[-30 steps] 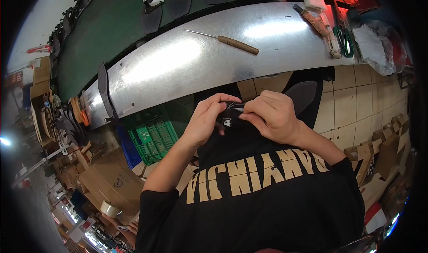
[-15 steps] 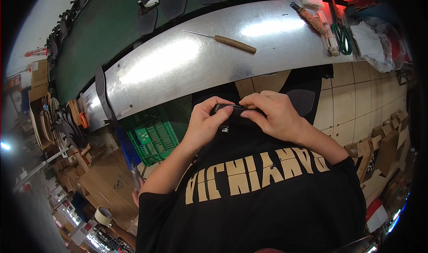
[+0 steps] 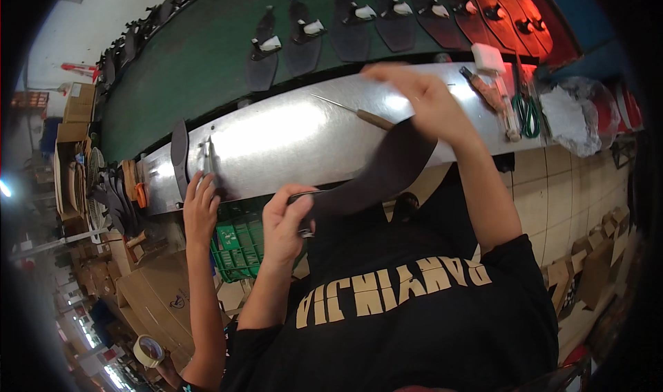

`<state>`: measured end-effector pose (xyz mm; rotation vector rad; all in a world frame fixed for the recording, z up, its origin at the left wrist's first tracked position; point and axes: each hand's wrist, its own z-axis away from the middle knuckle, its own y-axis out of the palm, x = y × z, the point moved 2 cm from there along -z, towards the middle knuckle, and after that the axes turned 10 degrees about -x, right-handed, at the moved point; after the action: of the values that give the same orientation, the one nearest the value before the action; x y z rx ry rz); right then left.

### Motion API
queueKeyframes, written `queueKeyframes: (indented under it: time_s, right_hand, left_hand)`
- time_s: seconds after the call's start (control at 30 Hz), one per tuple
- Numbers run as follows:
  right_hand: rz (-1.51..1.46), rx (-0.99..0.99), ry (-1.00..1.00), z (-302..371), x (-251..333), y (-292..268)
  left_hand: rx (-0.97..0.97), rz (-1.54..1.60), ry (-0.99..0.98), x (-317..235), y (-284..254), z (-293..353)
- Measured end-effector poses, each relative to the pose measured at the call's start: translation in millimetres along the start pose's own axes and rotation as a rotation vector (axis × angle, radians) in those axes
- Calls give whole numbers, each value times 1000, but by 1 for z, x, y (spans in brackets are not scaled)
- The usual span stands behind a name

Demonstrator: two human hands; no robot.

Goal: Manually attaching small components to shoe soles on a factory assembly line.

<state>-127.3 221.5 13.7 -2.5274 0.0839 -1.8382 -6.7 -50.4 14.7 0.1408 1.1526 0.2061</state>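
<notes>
My left hand (image 3: 284,219) is closed on one end of a dark, flexible sandal sole (image 3: 376,178), with a small shiny metal bit by the fingers. The sole curves up to the right, its far end beneath my right hand (image 3: 431,105). That hand is raised over the metal bench and smeared by motion; its fingers point left, and whether they grip anything cannot be made out. Close below them on the bench lies an awl (image 3: 373,119) with a wooden handle, partly covered by the sole.
A co-worker's hand (image 3: 200,209) reaches onto the bench (image 3: 255,133) beside a silver tool (image 3: 208,158). Several sandals (image 3: 352,29) lie on the green belt (image 3: 200,60). Green-handled scissors (image 3: 527,116) and a white block (image 3: 488,58) are at right; a green crate (image 3: 238,250) stands below.
My right hand has left the sole's edge near my left hand and swung up over the bench. The sole has swung out to the right. A co-worker's arm has come in at left.
</notes>
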Motion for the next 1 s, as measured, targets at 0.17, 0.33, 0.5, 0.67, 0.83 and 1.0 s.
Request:
queueKeyframes:
  time_s: [0.17, 0.33, 0.5, 0.67, 0.83, 1.0]
  right_hand:
    - [467, -53, 257, -10, -76, 2]
    - [908, -134, -268, 18, -67, 28]
    - [1002, -24, -377, 38, -48, 47]
    - [860, -82, -209, 27, -54, 35]
    - [29, 54, 455, 69, -8, 35]
    - [-178, 421, 626, 110, 32, 62]
  left_hand:
    - [-124, 447, -42, 7, -27, -2]
    - [-195, 799, -299, 28, -25, -27]
    - [-166, 970, -439, 44, -17, -47]
    - [-169, 1053, -496, 46, -2, -51]
    - [-203, 1055, -537, 48, -3, -43]
    - [-216, 952, -606, 44, 26, -38]
